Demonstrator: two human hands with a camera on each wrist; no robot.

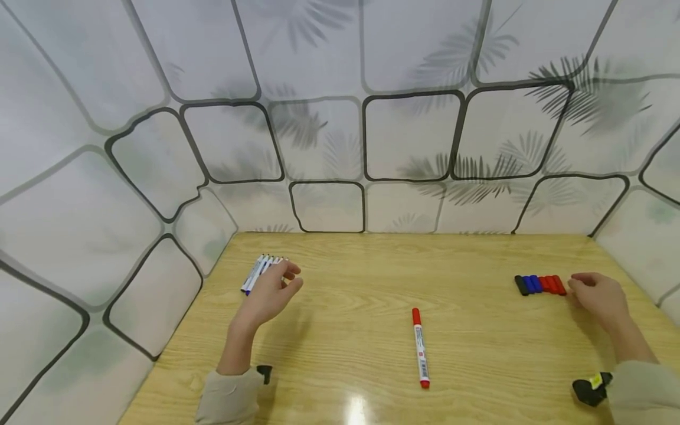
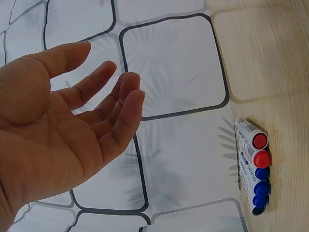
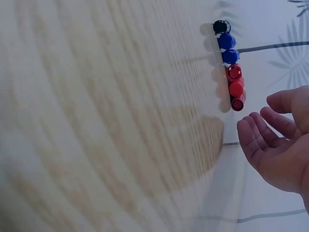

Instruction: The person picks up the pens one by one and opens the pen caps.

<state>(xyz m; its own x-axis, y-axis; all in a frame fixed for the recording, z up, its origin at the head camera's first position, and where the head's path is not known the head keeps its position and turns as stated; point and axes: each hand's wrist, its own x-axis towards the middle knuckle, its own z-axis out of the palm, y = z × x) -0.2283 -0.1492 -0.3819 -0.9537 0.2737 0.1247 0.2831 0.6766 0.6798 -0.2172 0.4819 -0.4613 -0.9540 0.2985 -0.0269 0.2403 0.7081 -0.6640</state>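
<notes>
My left hand (image 1: 271, 293) hovers over a row of white capless markers (image 1: 254, 276) at the table's left, its fingers loosely bent and nothing in them. Red, blue and black ends of those markers (image 2: 260, 174) show in the left wrist view. At the right, my right hand (image 1: 600, 297) has its fingertips close beside a row of marker caps (image 1: 540, 284), one black, two blue and several red. Its fingers (image 3: 248, 137) are relaxed and hold nothing. Between the hands, a capped red marker (image 1: 421, 351) lies lengthwise near the table's front.
The wood-grain table (image 1: 340, 283) runs back to a white wall covering (image 1: 326, 141) with dark outlines and leaf prints. The same covering rises along the left and right sides. Dark wrist devices (image 1: 591, 389) sit by both cuffs.
</notes>
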